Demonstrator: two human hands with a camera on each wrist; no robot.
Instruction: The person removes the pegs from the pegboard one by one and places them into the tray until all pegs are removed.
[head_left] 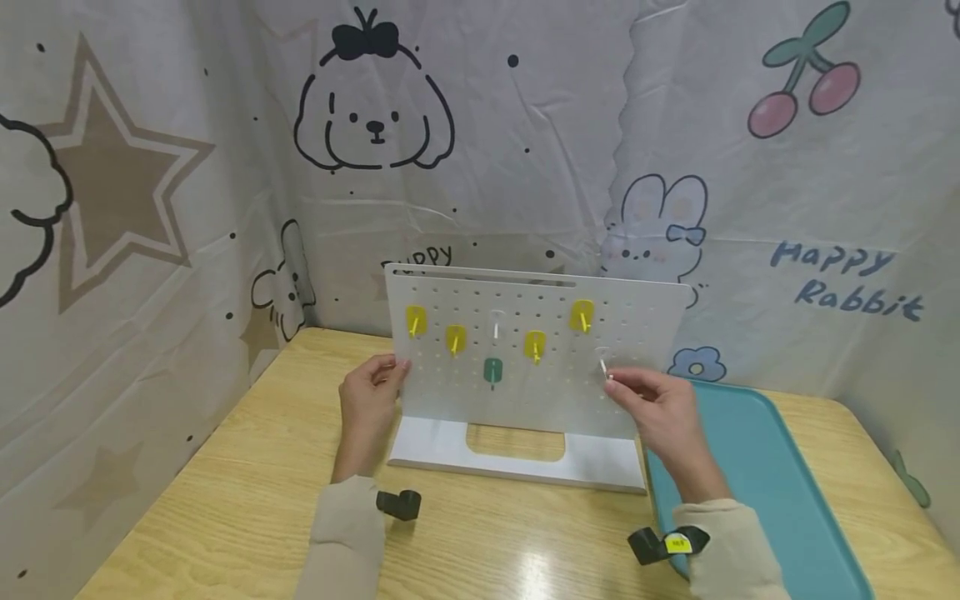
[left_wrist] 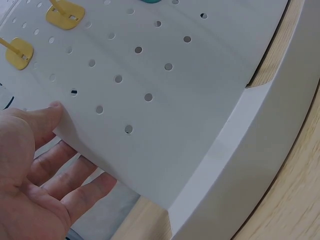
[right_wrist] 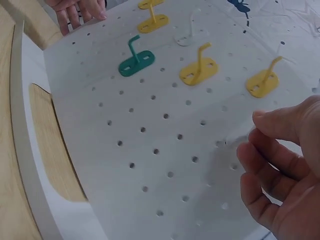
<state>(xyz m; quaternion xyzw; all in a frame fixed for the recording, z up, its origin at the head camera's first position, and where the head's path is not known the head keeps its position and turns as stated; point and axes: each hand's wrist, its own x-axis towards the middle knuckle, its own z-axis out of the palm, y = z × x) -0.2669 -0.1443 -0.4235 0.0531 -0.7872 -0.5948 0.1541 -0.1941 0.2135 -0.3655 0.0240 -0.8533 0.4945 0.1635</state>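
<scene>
A white pegboard [head_left: 442, 398] stands upright on its white base [head_left: 431, 443]. My left hand [head_left: 369, 408] grips the board's left edge, thumb on the front and fingers behind it, as the left wrist view shows. On the right part of the board, my right hand [head_left: 667, 421] pinches the tip of a white hook [head_left: 603, 364] between thumb and fingers. The hook's pale backing [right_wrist: 234, 142] lies against the holes, partly hidden by the fingertips. Several yellow hooks [head_left: 581, 315], a green hook [head_left: 492, 371] and another white hook [head_left: 496, 325] are mounted on the board.
A blue-green tray [head_left: 757, 467] lies on the wooden table [head_left: 480, 533] at the right, beside the base and under the right forearm. A printed curtain [head_left: 510, 192] hangs behind the board and along the sides.
</scene>
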